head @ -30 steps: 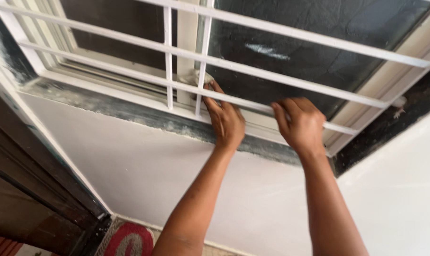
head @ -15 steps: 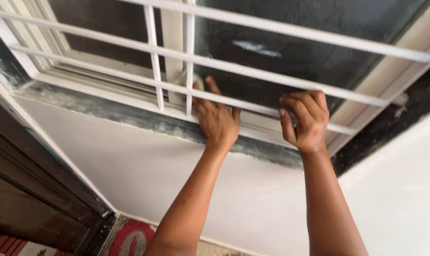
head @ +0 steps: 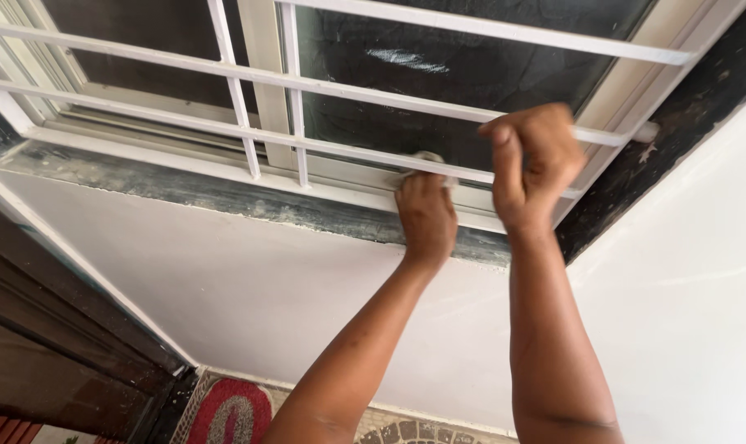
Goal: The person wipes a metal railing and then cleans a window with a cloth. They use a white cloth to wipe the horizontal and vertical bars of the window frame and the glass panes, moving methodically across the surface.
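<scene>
Head view, cloth (head: pixel 426 158) beyond left hand (head: pixel 425 215) fingers (head: pixel 414 185), on grille bar (head: pixel 340 148)

A white wall (head: pixel 250 271) is filling the space below the window and running on to the right (head: pixel 685 271), where it is meeting a dark, rough strip (head: pixel 677 123) that is edging the opening. Beneath the window a grey, dusty sill (head: pixel 184 191) is stretching across, streaked with pale smears. At the lower left a dark brown door (head: pixel 52 353) is standing at an angle, its frame running down to the floor. On the floor a red oval mat (head: pixel 233 411) with a pale pattern is lying against the foot of the wall, and just beside it a patterned floor piece (head: pixel 414 433) is showing at the bottom edge.
</scene>
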